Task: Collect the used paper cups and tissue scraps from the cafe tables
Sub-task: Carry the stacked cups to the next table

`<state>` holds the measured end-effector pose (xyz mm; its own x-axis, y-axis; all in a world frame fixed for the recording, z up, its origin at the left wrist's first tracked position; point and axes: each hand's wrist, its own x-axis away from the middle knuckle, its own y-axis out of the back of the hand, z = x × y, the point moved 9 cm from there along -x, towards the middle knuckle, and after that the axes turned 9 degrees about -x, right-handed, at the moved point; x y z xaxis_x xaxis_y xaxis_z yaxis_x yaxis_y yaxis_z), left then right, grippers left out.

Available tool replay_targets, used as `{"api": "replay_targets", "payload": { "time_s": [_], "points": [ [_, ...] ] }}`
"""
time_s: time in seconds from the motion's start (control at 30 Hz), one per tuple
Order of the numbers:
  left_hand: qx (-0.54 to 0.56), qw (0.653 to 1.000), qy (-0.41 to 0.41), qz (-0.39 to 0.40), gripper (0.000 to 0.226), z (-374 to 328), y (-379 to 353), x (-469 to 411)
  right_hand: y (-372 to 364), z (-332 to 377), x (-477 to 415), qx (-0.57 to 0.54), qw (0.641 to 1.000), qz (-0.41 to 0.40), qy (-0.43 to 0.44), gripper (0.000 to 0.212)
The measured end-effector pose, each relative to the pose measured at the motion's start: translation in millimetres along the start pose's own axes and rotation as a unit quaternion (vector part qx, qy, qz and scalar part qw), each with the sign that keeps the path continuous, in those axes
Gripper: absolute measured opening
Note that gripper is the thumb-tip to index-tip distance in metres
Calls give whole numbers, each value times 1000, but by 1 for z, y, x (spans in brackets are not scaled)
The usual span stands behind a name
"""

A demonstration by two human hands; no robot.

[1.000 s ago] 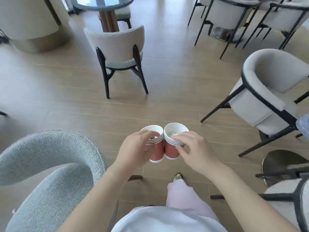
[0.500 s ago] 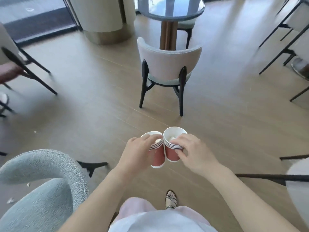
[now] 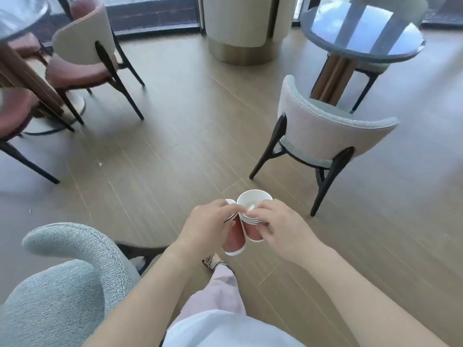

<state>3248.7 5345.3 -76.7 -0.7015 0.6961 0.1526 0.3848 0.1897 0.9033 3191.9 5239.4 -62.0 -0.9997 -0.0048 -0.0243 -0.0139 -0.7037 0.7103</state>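
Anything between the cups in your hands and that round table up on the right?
Yes: a pale chair, its back toward us, stands on the floor directly between the cups and the round table.

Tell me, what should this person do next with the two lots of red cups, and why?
Probably nest the right stack into the left stack. The left hand and the right hand each grip nested cups, side by side, so no hand is free for more litter. The tissue lies in the right stack's top cup, so that stack best goes on top.
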Motion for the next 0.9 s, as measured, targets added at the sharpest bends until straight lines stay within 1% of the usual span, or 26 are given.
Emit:
{"api": "replay_targets", "payload": {
  "time_s": [0.2,0.3,0.4,0.57,0.77,0.9],
  "points": [
    [-19,998,58,-7,34,88,57,-72,-11,14,-142,-2,998,33,50,32],
    [-40,994,100,-28,32,136,94,-92,-23,38,-210,-14,995,56,84,27],
    [-37,986,155,-56,33,181,125,-99,-41,63,-269,-18,990,77,120,20],
    [-25,969,235,-66,33,252,151,-94,-86,98,-338,-22,977,125,170,18],
    [-1,944,322,-68,31,338,163,-84,-150,136,-404,-29,949,207,238,19],
    [2,924,371,-87,26,394,176,-88,-189,156,-458,-31,928,257,266,19]
  ]
}}
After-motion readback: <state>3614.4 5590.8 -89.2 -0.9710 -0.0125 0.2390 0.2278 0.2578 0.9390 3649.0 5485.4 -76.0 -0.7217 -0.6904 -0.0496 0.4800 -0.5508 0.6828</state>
